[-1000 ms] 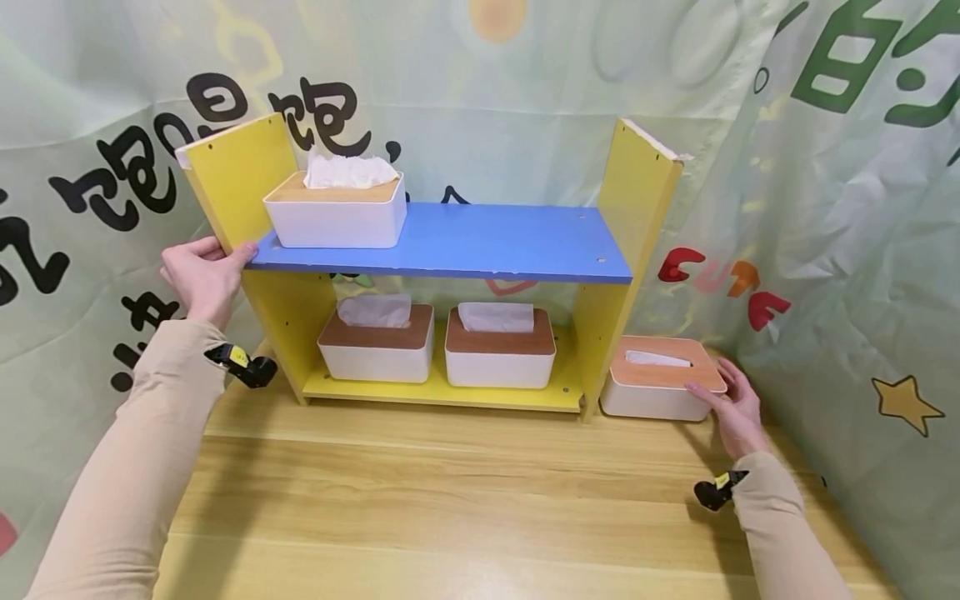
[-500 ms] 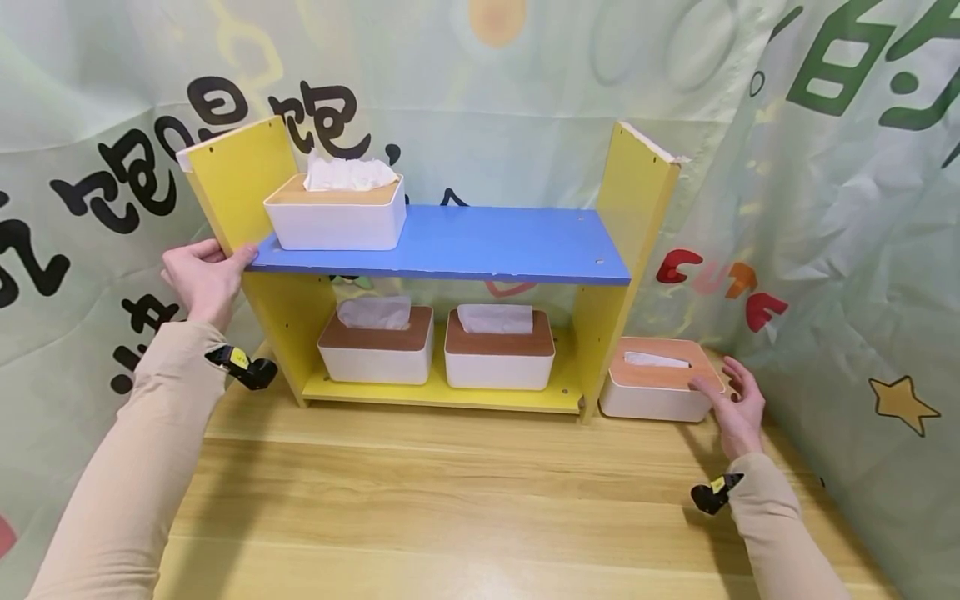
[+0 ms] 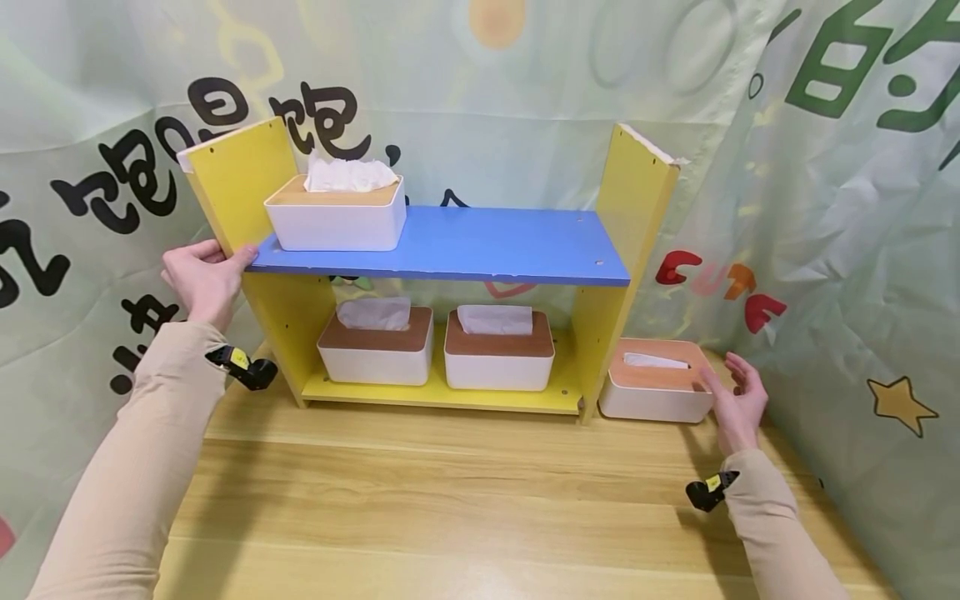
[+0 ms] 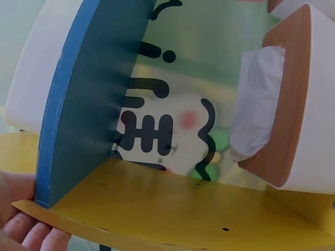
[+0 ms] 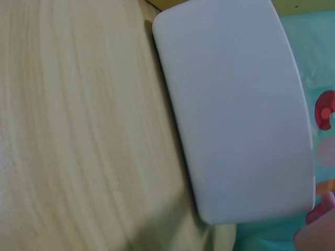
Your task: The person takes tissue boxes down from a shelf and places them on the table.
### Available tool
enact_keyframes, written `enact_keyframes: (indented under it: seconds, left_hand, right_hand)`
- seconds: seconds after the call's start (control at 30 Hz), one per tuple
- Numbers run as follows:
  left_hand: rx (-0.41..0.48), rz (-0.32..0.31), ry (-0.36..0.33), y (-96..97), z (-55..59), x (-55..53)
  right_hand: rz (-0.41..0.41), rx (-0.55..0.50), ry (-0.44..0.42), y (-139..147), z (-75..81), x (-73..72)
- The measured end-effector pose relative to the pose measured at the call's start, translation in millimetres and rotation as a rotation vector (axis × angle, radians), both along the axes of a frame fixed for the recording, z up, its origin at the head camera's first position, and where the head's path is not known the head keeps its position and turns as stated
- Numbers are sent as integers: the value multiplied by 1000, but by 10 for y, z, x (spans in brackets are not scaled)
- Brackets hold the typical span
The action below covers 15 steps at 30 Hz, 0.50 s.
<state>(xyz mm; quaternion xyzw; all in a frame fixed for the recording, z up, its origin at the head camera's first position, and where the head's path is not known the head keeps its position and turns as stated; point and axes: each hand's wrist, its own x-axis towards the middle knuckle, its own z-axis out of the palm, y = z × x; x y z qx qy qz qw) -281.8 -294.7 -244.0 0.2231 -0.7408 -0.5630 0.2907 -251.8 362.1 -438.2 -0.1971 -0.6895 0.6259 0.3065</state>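
Observation:
My left hand (image 3: pixel 202 279) grips the yellow side panel of a small shelf unit (image 3: pixel 281 333), where it meets the blue shelf board (image 3: pixel 487 242). The left wrist view shows the thumb at the end of the blue board (image 4: pixel 44 188) and fingers against the panel's outer side. My right hand (image 3: pixel 738 412) is at the right end of a white tissue box (image 3: pixel 656 404) with a wooden lid, on the table outside the shelf. Its fingers are loosely bent. Whether the thumb touches the box, I cannot tell. The right wrist view shows the box's white side (image 5: pixel 235 115) with fingertips (image 5: pixel 327 201) by its corner.
One tissue box (image 3: pixel 337 221) stands at the left of the blue board. Two more, a left box (image 3: pixel 378 364) and a right box (image 3: pixel 498 371), stand on the yellow bottom board (image 3: pixel 442 398). A printed cloth (image 3: pixel 847 275) hangs behind and beside the wooden table (image 3: pixel 450 500).
My right hand has eased off the lid of the outer tissue box and shifted slightly to its right, its fingers loosening. The left hand and the boxes look unmoved.

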Motion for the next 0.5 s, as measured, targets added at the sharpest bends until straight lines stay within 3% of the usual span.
enact_keyframes:
  seconds: [0.27, 0.5]
  left_hand:
    - [-14, 2, -3, -5, 5, 4]
    - [-14, 8, -1, 0, 5, 3]
  right_hand:
    - [-36, -49, 45, -83, 163, -27]
    - [-13, -32, 41, -166, 375, -1]
